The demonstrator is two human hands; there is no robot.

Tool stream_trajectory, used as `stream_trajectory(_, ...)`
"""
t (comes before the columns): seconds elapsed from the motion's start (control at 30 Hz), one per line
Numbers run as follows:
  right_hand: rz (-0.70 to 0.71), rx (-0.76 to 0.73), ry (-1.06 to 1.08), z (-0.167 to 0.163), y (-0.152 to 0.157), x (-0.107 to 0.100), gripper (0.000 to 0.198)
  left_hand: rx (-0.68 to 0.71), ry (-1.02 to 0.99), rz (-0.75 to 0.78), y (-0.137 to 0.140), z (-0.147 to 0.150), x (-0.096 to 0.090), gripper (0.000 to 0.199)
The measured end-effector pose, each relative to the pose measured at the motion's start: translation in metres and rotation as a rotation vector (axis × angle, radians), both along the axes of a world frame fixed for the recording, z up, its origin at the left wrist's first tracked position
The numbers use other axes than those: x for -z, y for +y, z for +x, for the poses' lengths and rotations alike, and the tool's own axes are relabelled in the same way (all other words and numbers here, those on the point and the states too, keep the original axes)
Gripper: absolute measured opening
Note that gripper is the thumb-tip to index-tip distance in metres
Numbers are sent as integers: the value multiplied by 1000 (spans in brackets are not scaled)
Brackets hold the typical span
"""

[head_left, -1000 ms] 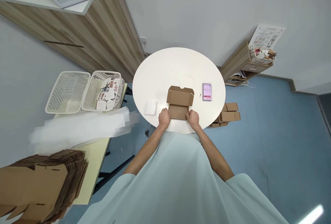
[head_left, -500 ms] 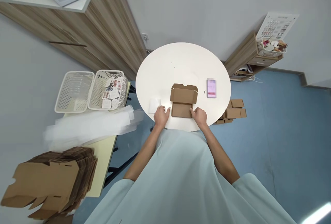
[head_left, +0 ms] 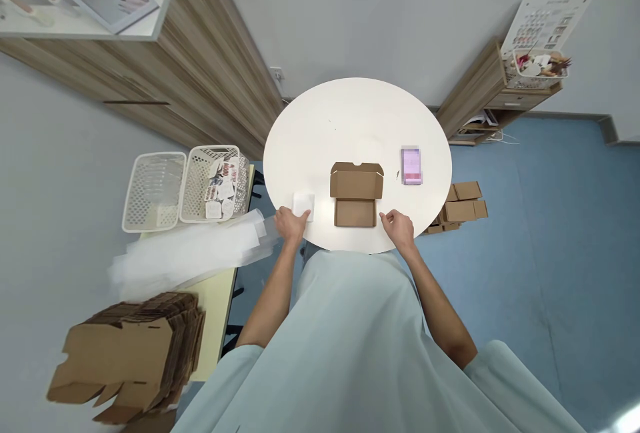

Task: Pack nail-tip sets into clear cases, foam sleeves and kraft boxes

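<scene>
An open brown cardboard mailer box lies on the white oval table, its lid folded back away from me. To its left, my left hand grips the near edge of a flat white packet, thumb across the corner. The fingers on the far side of that hand are partly hidden. My right hand is just right of the box, apart from it, with its fingers curled in and nothing visible in them.
A pink-purple pack lies on the table's right side. Left, a side table carries white baskets, translucent sheets and stacked flat cardboard. Folded brown boxes stand low at right, near a wooden shelf unit.
My left hand has moved left from beside the box onto the white packet, which shifted slightly right. My right hand has let go of the box's right side and drawn away to the right.
</scene>
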State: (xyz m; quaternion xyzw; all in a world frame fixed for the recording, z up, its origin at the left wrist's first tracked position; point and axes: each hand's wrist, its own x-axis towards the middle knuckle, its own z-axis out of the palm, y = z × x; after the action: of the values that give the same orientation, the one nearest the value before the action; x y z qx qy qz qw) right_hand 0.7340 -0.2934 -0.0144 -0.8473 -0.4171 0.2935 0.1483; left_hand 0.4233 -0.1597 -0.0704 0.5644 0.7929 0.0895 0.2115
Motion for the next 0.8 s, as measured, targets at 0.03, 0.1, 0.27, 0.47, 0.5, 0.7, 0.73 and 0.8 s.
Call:
stream_trajectory(0.03, 8, 2, 5, 0, 1, -2, 31, 3, -18, 3, -1, 2, 0, 53)
stream_trajectory(0.1, 30, 1, 10, 0, 4, -8, 29, -7, -73, 0, -2, 4, -1, 52)
stream_trajectory(0.27, 120, -34, 53, -2, 16, -25, 24, -21, -194, -1, -4, 5, -8, 42)
stream_trajectory(0.47, 389, -113, 183, -1, 30, -57, 22, 47, -451, 109, -15, 6, -38, 34)
stream_trajectory(0.5, 441, -131, 214, -2, 31, -61, 23, 81, -512, 125, -18, 8, -46, 35)
stream_trajectory(0.7, 571, -299, 341, -9, 38, -70, 57, 461, -743, 40, -23, 35, -89, 33)
stream_trajectory(0.73, 566, -333, 368, -11, 38, -69, 62, 507, -770, 23, -23, 40, -93, 32)
stream_trajectory(0.8, 544, -376, 442, -13, 38, -62, 66, 570, -817, -8, -21, 49, -97, 33)
